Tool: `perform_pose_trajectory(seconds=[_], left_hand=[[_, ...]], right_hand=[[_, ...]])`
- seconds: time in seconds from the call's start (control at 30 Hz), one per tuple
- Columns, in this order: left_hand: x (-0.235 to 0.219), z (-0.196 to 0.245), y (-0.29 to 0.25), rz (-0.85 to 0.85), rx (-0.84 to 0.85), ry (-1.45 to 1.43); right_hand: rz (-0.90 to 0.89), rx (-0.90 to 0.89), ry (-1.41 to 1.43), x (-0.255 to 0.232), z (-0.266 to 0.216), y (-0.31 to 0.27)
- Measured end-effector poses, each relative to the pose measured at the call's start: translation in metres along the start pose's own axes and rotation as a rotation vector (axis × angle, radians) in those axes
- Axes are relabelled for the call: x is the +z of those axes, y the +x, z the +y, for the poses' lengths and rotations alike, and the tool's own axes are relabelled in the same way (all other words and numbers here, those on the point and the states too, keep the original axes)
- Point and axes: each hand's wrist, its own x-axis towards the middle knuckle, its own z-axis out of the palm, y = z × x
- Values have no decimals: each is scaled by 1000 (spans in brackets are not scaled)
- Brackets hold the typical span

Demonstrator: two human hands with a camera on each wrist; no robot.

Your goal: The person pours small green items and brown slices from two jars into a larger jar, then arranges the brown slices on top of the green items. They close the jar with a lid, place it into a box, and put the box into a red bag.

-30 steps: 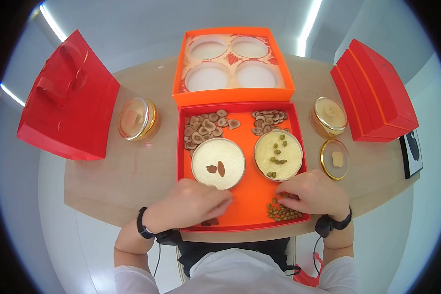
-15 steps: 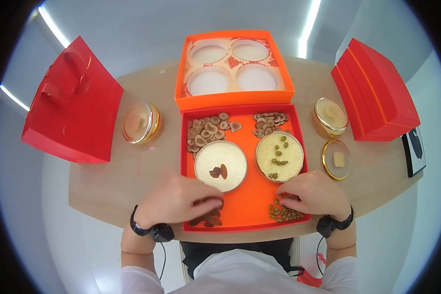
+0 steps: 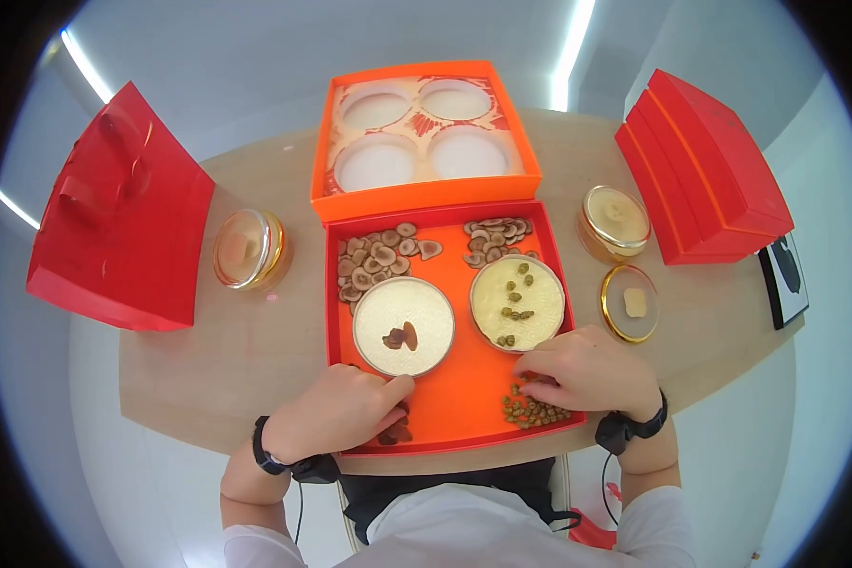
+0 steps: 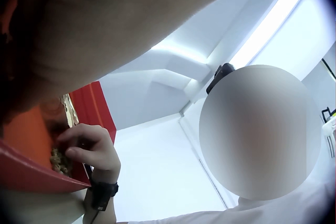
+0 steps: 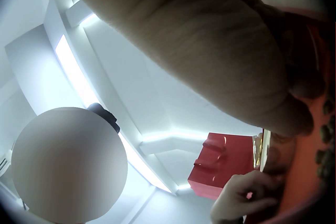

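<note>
Head view, left hand [image 3: 327, 412] bending over dark slices [image 3: 395, 432], right hand [image 3: 592, 374] bending over green buds [image 3: 538, 412], whether either grip is pinching, cannot tell

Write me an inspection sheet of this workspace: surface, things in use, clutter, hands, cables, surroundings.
Surface: pale table, small pink spot near the left jar.
Things in use: red tray with two discs, slices, green bits, brown bits.
Clutter: bag, right jar, lid, orange box, red box.
Hands: left hand by the brown bits, right hand by the green; grip unclear.
Cables: one below each wrist; tangles, nothing seen.
Surroundings: pale walls, light strips.
</note>
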Motion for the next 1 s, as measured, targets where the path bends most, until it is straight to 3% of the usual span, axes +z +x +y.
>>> perform_pose_trajectory(seconds=[0.17, 0.27, 0.37, 0.5, 0.7, 0.8, 0.9, 1.0], left_hand=[[-5, -3, -1, 59, 78, -185], [-11, -3, 2, 345, 15, -437], [-15, -5, 8, 484, -179, -421], [-2, -23, 16, 575, -119, -251], [-15, -12, 8, 507, -145, -201], [-19, -9, 0, 380, -124, -300], [-18, -6, -3, 237, 24, -271], [-16, 0, -4, 55, -61, -126]], right_hand=[[0, 2, 4, -1, -1, 0], [20, -13, 16, 2, 2, -1], [21, -21, -6, 0, 0, -1], [21, -54, -37, 4, 1, -1], [-52, -67, -102, 12, 0, 3], [-69, -61, -99, 14, 1, 5], [-73, -44, -55, 10, 0, 6], [-60, -51, -30, 14, 0, 7]])
